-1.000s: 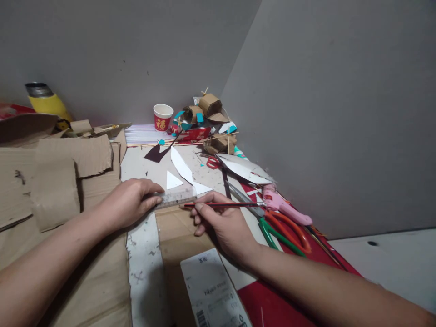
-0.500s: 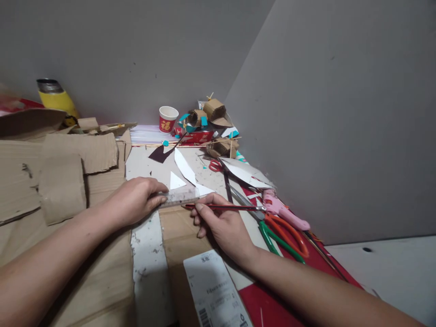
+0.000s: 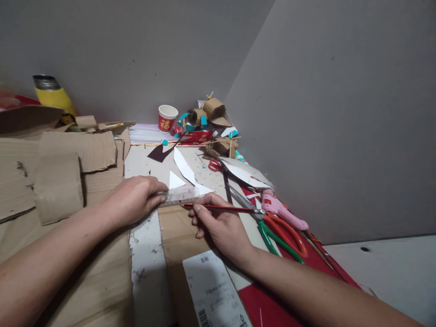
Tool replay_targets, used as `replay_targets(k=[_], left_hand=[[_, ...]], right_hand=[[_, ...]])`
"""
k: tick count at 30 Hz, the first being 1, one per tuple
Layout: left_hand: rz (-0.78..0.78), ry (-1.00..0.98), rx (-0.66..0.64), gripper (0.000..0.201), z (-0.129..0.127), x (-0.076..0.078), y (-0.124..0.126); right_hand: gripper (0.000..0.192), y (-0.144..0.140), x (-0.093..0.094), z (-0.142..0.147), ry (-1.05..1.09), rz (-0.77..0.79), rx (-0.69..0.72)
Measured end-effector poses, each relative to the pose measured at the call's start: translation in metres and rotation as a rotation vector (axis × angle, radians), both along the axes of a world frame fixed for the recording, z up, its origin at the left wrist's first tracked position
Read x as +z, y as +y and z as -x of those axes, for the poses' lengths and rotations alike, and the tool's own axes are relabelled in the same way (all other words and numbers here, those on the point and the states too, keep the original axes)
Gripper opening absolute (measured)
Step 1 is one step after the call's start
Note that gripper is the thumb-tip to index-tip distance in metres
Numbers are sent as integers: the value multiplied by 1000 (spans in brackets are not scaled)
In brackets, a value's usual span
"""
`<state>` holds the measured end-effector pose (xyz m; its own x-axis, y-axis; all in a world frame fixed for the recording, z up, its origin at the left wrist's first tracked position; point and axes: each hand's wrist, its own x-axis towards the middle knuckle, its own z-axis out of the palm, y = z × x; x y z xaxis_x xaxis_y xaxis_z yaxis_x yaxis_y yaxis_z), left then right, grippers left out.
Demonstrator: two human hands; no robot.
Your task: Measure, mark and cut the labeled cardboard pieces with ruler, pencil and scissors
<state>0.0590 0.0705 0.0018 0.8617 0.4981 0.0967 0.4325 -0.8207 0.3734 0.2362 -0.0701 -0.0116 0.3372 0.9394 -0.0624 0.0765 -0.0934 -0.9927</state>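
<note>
My left hand [image 3: 145, 197] grips the left end of a clear ruler [image 3: 180, 195], its thumb and fingers closed on it. The ruler lies across the far edge of a brown cardboard piece [image 3: 177, 231] that bears a white printed label [image 3: 216, 288]. In my right hand [image 3: 218, 220] is a dark pencil with red stripes [image 3: 231, 207], held in a pinch. Its tip points left and is close to the ruler's near edge; whether it touches the cardboard I cannot tell. Just beyond the ruler lie a white paper triangle [image 3: 176, 180] and a long white paper shape [image 3: 184, 164].
To the right are large scissors with orange and green handles [image 3: 284, 238] and a pink glue gun [image 3: 282, 210]. Torn cardboard [image 3: 61, 181] covers the left side. At the back stand a red-and-white paper cup [image 3: 167, 119], a yellow bottle [image 3: 54, 97] and cardboard constructions [image 3: 214, 110].
The view has shifted very slightly, so things sit a little further left. Both hands, the ruler and the pencil keep nearly the same places relative to each other.
</note>
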Motion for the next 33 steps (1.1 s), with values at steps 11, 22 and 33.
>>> replay_targets(k=[11,22,33], left_hand=[[-38,-13,-8,25,1,-1,-2],[-60,-27,-15,24,0,-2,0],[-68,-9,-2,24,-1,-2,0]], right_hand=[[24,1,-2,0,18,-6,3],[28,0,0,-1,10,15,10],[28,0,1,-2,3,6,12]])
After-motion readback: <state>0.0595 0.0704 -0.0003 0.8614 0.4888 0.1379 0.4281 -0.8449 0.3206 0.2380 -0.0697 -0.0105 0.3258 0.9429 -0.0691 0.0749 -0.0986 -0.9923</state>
